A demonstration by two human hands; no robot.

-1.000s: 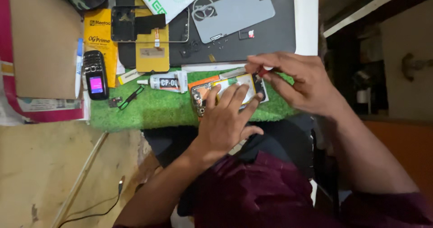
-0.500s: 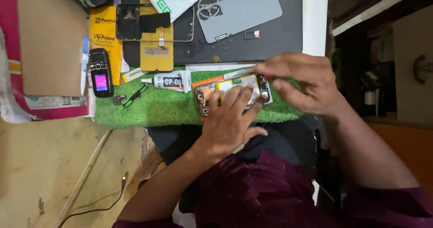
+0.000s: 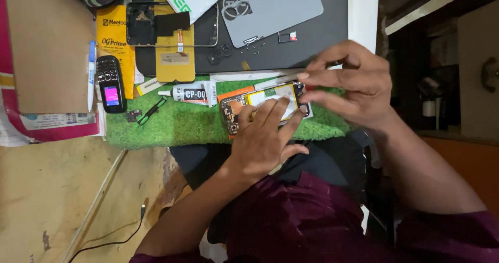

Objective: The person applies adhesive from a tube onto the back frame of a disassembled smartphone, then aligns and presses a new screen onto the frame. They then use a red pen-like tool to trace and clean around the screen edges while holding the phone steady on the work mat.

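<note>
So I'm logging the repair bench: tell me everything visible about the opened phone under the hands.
The opened smartphone without its back cover lies flat on the green artificial-grass mat, its orange-brown circuit board and pale yellow-white battery exposed. The left hand presses on it with spread fingers; the right hand pinches at its far end.

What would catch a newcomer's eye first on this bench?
The opened phone on the green turf mat, pinned under the left hand while the right hand works a thin tool at its end. Behind lie a grey back cover and, far left, a small keypad phone.
</note>
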